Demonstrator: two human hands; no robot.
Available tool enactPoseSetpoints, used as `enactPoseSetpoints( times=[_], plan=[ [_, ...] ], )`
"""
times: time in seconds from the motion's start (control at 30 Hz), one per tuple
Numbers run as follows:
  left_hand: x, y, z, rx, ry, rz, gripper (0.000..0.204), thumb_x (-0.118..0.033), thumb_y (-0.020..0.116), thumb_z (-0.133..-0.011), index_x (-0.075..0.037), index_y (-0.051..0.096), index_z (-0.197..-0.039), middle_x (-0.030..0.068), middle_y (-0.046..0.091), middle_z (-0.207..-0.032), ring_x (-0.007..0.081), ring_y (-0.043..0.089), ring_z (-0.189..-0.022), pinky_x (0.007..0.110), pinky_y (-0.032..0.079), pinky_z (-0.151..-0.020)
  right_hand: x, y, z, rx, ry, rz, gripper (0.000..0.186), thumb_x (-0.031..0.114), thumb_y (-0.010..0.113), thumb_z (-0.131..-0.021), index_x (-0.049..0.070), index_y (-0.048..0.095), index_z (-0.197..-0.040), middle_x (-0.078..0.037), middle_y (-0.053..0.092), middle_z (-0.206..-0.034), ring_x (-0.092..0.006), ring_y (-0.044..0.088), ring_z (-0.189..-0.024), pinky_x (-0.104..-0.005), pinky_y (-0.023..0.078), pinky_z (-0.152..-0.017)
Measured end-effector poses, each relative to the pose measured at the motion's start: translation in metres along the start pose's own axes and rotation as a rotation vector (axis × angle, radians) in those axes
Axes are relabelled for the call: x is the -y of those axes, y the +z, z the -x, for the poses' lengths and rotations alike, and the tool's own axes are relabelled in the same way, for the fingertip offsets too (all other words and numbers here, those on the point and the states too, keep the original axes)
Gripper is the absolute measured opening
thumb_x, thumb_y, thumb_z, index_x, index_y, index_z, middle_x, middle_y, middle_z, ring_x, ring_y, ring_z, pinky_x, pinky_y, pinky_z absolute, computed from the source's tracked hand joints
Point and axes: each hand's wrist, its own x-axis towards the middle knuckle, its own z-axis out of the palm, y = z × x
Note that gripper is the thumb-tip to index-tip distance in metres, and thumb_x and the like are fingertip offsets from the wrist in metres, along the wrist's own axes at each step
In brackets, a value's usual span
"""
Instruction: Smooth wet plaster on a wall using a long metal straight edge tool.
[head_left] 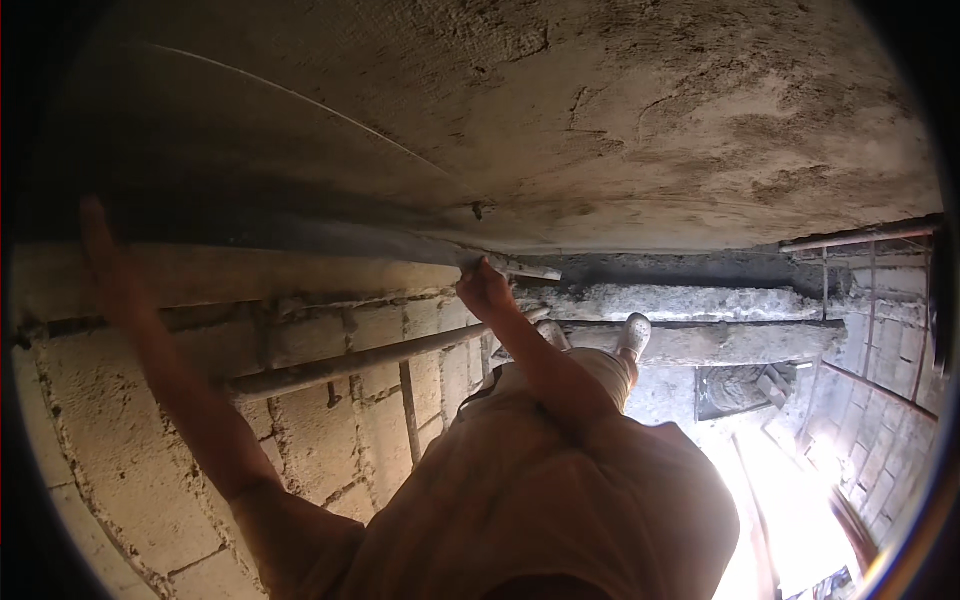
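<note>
A long straight bar, pale along its face, runs from the far left to the middle, close under the rough plastered wall. My right hand is closed around it near its right end, and a short light end piece sticks out past my fist. At the far left, my left hand is raised over the bar, blurred and in shadow. Its fingers cannot be made out well, nor whether it touches the bar.
My feet in light clogs stand by rough, plaster-spattered planks. A round pole runs below the bar, in front of a block wall. Metal rods stand at the right. Bright light floods the lower right.
</note>
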Motion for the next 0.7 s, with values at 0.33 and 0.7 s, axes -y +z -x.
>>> enactPoseSetpoints(
  times=[0.33,0.7],
  plan=[
    [0.143,-0.009,-0.122,-0.029,0.409,-0.319,0.056,-0.016,0.036,-0.103,-0.016,0.032,-0.159,0.0020,0.041,-0.160,0.0161,0.042,-0.144,0.036,0.030,-0.119,-0.091,0.032,-0.111,0.030,0.120,-0.078,0.021,0.031,0.046,-0.108,0.015,0.060,-0.104,-0.006,0.067,-0.090,-0.0231,0.064,-0.075,-0.0423,0.053,-0.070],
    [0.052,0.021,-0.053,-0.013,0.267,0.029,0.047,-0.024,0.041,-0.106,-0.011,0.048,-0.151,0.0093,0.060,-0.143,0.0222,0.061,-0.124,0.036,0.048,-0.101,-0.037,0.006,-0.113,0.038,0.093,-0.001,0.010,0.025,0.054,-0.103,0.018,0.060,-0.104,0.000,0.063,-0.092,-0.0181,0.060,-0.076,-0.0390,0.050,-0.070]
  ],
)
